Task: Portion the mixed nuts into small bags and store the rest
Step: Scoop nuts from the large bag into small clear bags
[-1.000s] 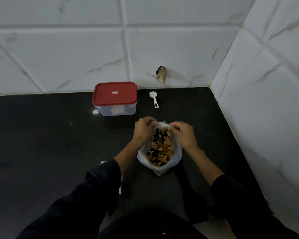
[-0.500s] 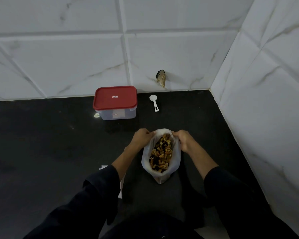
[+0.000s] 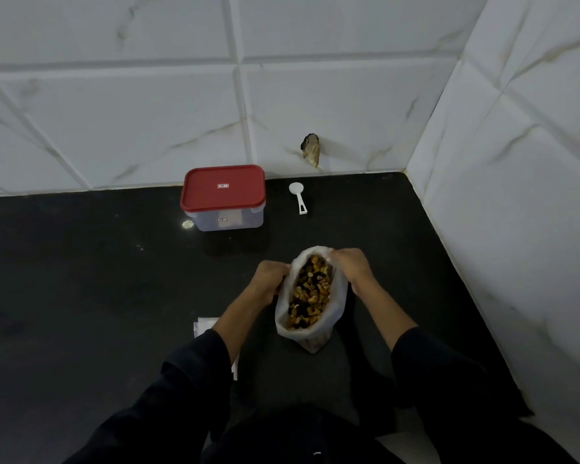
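A clear plastic bag (image 3: 336,313) full of mixed nuts (image 3: 310,293) stands on the black counter (image 3: 81,279), its mouth spread wide. My left hand (image 3: 268,279) grips the left rim of the bag and my right hand (image 3: 350,266) grips the right rim. Behind it stands a clear container with a red lid (image 3: 223,190), closed. A small white scoop (image 3: 298,195) lies to the right of the container. A few flat white small bags (image 3: 205,324) lie under my left forearm, mostly hidden.
White marble-look tiled walls meet at the corner at the back right (image 3: 406,169). A small dark chipped spot (image 3: 311,150) marks the back wall above the scoop. The counter's right edge runs along the side wall.
The bag's mouth has been pulled wider, my hands moving apart along its rim. The view has shifted slightly, so the container and scoop sit lower in the frame.
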`<state>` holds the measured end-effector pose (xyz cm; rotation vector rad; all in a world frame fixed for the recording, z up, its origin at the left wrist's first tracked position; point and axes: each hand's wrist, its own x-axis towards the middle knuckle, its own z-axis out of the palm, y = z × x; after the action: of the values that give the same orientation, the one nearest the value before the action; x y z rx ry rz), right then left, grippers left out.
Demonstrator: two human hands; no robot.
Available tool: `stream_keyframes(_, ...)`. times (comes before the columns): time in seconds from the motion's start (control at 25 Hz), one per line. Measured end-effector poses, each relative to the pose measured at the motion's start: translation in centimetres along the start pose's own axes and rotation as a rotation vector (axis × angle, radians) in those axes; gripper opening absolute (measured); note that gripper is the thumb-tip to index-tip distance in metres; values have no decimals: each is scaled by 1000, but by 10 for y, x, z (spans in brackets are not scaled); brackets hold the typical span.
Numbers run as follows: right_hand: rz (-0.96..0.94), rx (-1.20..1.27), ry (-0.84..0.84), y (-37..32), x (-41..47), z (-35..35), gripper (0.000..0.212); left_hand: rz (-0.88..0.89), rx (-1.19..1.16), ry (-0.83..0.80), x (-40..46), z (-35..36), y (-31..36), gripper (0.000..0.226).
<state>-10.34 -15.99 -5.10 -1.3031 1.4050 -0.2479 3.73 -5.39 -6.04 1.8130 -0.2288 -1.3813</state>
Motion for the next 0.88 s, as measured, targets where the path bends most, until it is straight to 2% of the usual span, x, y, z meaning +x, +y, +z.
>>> stream_keyframes(0.08, -184, -307, 29, 12, -15, -1, 35, 101, 221, 57, -4, -3, -3, 24)
stream_keyframes(0.16, -237, -545, 89, 28, -27, -3, 41, 147, 425, 58, -10, -8, -10, 28)
stream_keyframes(0.24, -166, -687, 73, 38, -37, -1, 42, 161, 593, 70, -20, -11, -21, 30)
stream_keyframes(0.36, -26, -727, 12, 38, -52, 7, 31, 179, 658, 99, -30, -8, -33, 28)
stream_keyframes(0.44, -4, -598, -3, 39, -53, 10, 25, 207, 579, 115, -34, -5, -33, 25)
stream_keyframes(0.48, 43, -398, -33, 41, -51, 9, 24, 209, 478, 121, -37, -4, -33, 23)
stream_keyframes(0.56, 213, 201, -176, 49, -52, 2, 27, 160, 196, 94, -42, -5, -35, 19)
stream_keyframes(0.6, 267, 395, -203, 54, -54, -1, 30, 147, 123, 86, -45, -6, -38, 18)
stream_keyframes(0.64, 270, 435, -207, 56, -56, -4, 31, 148, 138, 87, -47, -8, -41, 20)
stream_keyframes(0.68, 231, 349, -190, 56, -60, -5, 33, 145, 220, 83, -49, -10, -44, 24)
stream_keyframes(0.76, 107, -49, -116, 56, -69, -6, 39, 117, 458, 73, -57, -13, -50, 35)
stream_keyframes(0.88, -37, -552, -74, 51, -93, -2, 53, 80, 545, 73, -70, -9, -56, 50)
